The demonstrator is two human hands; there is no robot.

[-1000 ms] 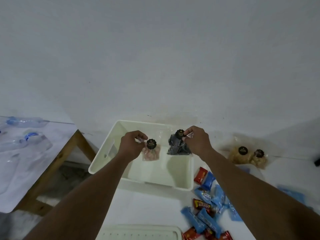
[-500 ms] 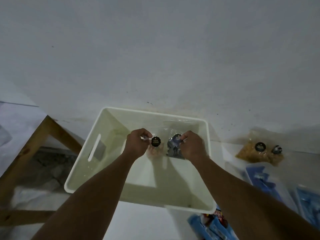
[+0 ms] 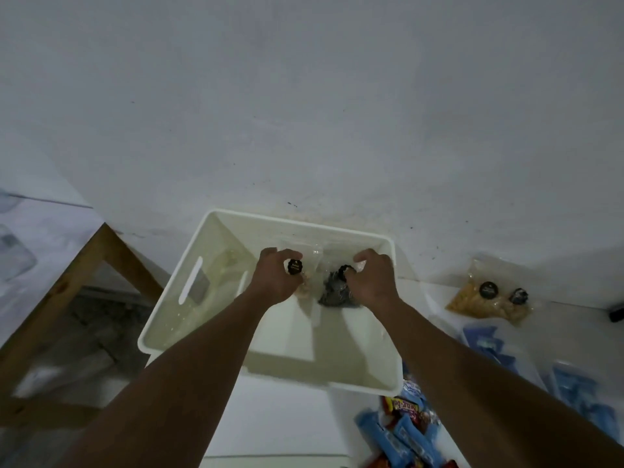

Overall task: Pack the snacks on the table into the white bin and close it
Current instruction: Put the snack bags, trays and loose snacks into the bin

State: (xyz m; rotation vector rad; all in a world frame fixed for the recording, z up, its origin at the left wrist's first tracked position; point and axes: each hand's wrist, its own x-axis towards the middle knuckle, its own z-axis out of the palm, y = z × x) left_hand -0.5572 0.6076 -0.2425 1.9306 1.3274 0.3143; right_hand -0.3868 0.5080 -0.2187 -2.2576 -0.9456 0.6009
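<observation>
One open white plastic bin, rectangular with a slot handle in its left wall, sits on a white table against a pale wall. Two bare hands reach into it from above, both arms stretched forward. The left hand pinches the top of one clear pouch of pale pinkish snacks with a round black label, fingers curled tight around its neck. The right hand pinches the top of one clear pouch of dark snacks, also black-labelled, fingers bent and pressed together. Both pouches hang low inside the bin, side by side near its back wall.

On the table to the right lie two clear pouches of golden-brown snacks, touching each other. Nearer, beside the bin's right front corner, is a loose pile of blue and red wrapped bars, too blurred to count. More blue packets lie farther right.

Compared with one second ago, the hands have gone from above the rim to deep within the bin, and the view has closed in on it.
</observation>
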